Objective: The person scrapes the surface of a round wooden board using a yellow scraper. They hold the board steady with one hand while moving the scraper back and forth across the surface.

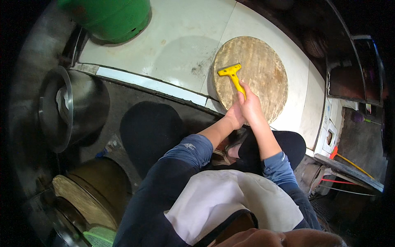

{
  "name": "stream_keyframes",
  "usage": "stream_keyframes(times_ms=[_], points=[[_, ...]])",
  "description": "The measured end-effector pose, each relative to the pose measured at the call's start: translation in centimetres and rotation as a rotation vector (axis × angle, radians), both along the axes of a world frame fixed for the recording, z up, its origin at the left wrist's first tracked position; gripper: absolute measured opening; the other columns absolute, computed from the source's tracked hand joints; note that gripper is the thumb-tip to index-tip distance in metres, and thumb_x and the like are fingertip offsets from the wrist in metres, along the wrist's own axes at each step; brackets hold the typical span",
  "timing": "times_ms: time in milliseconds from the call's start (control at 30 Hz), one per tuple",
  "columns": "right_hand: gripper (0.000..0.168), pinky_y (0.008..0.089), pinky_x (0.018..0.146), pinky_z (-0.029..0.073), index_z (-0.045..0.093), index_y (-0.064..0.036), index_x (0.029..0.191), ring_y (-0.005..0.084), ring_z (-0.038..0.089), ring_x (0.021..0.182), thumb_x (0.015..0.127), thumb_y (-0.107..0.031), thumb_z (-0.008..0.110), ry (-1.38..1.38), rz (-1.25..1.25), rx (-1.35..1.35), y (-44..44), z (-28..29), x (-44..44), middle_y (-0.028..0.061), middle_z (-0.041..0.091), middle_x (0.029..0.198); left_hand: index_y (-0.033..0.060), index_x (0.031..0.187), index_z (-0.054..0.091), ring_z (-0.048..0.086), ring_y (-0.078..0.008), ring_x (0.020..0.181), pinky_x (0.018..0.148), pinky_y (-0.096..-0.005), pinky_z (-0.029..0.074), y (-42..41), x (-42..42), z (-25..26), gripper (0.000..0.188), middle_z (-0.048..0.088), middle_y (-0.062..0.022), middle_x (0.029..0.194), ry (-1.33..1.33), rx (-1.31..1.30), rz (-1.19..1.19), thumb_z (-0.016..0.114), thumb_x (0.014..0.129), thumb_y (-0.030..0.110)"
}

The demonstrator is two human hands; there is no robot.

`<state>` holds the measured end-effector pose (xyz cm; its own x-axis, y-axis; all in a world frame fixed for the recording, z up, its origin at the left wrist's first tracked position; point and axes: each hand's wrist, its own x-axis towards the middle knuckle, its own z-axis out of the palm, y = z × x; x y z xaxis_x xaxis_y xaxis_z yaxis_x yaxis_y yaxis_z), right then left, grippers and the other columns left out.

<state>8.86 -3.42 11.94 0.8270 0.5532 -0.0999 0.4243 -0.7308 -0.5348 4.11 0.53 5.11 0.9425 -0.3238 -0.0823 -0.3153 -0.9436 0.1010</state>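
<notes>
My right hand (251, 104) grips the handle of a yellow plastic scraper (234, 75). The scraper's wide head rests on or just above a round wooden board (265, 71), left of its middle. Close against the right hand is my left hand (235, 116), at the board's near edge. Its fingers are hidden, so whether it also holds the handle end cannot be told. The board's surface is worn, with pale and brown streaks. It lies on a white tiled surface (182, 58) in front of my knees.
A green metal cylinder (117, 18) stands at the upper left of the tiles. Left of my knee is a large metal pot (89, 105). Lower left are a wooden disc (83, 200) and a green plastic basket (100, 236). An orange-handled tool (351, 163) lies at right.
</notes>
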Motion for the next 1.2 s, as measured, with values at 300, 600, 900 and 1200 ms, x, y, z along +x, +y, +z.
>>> stream_keyframes(times_ms=[300, 600, 900, 1200], points=[[0.04, 0.0453, 0.08, 0.047, 0.049, -0.017, 0.127, 0.0412, 0.061, 0.087, 0.087, -0.016, 0.055, 0.007, -0.009, -0.016, 1.5, 0.8, 1.3, 0.0239, 0.063, 0.091, 0.0148, 0.144, 0.026, 0.021, -0.0295, 0.138, 0.112, -0.0476, 0.016, 0.3, 0.2, 2.1, 0.062, 0.024, -0.01, 0.15, 0.059, 0.007, -0.035, 0.046, 0.086, 0.025], [0.04, 0.0456, 0.079, 0.047, 0.049, -0.015, 0.126, 0.0404, 0.061, 0.087, 0.087, -0.015, 0.055, -0.007, 0.001, -0.014, 1.4, 0.1, 0.7, 0.0232, 0.064, 0.092, 0.0129, 0.142, 0.032, 0.021, -0.031, 0.138, 0.112, -0.053, 0.011, -0.5, 0.7, -0.6, 0.058, 0.029, -0.0093, 0.148, -0.033, -0.087, 0.022, 0.045, 0.088, 0.026], [0.039, 0.0463, 0.077, 0.046, 0.049, -0.013, 0.126, 0.0406, 0.061, 0.088, 0.087, -0.014, 0.055, -0.012, -0.01, 0.007, 0.8, 0.7, 0.1, 0.0245, 0.063, 0.093, 0.0127, 0.142, 0.034, 0.019, -0.0313, 0.139, 0.111, -0.0556, 0.009, -1.3, 0.4, -1.7, 0.055, 0.03, -0.0069, 0.148, -0.021, -0.006, 0.028, 0.041, 0.089, 0.028], [0.038, 0.0458, 0.077, 0.047, 0.049, -0.013, 0.126, 0.0407, 0.06, 0.088, 0.088, -0.017, 0.054, -0.105, 0.048, 0.026, 0.2, -0.4, 0.2, 0.0241, 0.063, 0.093, 0.0148, 0.146, 0.022, 0.017, -0.0313, 0.14, 0.113, -0.0508, 0.011, -0.5, 0.3, 0.0, 0.065, 0.017, -0.0131, 0.152, 0.026, -0.085, 0.03, 0.045, 0.087, 0.028]])
